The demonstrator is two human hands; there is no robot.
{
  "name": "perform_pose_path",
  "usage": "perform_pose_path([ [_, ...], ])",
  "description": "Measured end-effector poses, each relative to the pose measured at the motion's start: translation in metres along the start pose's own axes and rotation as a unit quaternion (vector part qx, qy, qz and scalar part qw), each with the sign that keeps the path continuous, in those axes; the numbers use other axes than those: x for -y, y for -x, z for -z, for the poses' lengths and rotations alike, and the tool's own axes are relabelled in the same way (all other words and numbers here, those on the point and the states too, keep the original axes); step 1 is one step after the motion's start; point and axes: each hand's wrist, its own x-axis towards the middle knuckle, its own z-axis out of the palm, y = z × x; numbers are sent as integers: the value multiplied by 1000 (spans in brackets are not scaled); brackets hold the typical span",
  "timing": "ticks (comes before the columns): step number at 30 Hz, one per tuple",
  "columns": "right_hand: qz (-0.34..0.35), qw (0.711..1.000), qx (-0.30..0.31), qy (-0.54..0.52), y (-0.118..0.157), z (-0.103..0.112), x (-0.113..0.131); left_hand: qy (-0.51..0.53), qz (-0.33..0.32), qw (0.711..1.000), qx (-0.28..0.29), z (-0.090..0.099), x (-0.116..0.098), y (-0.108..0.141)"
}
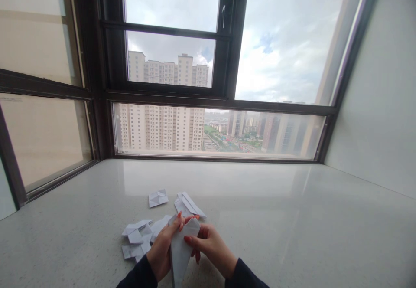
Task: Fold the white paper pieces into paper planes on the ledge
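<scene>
Between my two hands is a folded sheet of white paper point(180, 253), long and tapering towards me. My left hand point(163, 248) grips its left edge, with the thumb near the top and the fingers partly hidden behind it. On the right side, my right hand point(209, 243) pinches the paper near its upper corner, the thumb lying on the front face. Just beyond my fingertips lies a long folded paper piece point(188, 204). A small square folded paper point(158, 198) rests farther back to the left.
Several folded white papers point(135, 238) lie in a loose pile left of my left hand. The pale speckled sill point(292, 218) spreads beneath everything. Dark-framed windows point(221, 105) stand at the back and left, and a white wall point(380, 93) rises on the right.
</scene>
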Motion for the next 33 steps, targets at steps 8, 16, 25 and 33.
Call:
perform_pose_path([
  [8, 0, 1000, 9, 2, -2, 0, 1, -13, 4, 1000, -6, -1, -2, -2],
  [16, -3, 1000, -1, -15, -1, 0, 0, 8, -24, 1000, 8, 0, 0, -2],
  [25, 54, 989, -137, -2, -1, 3, 10, -60, 12, 998, 36, 6, 8, -6],
  [33, 45, 982, -181, 37, 0, 1, 12, -127, 79, 987, 51, 9, 12, -6],
])
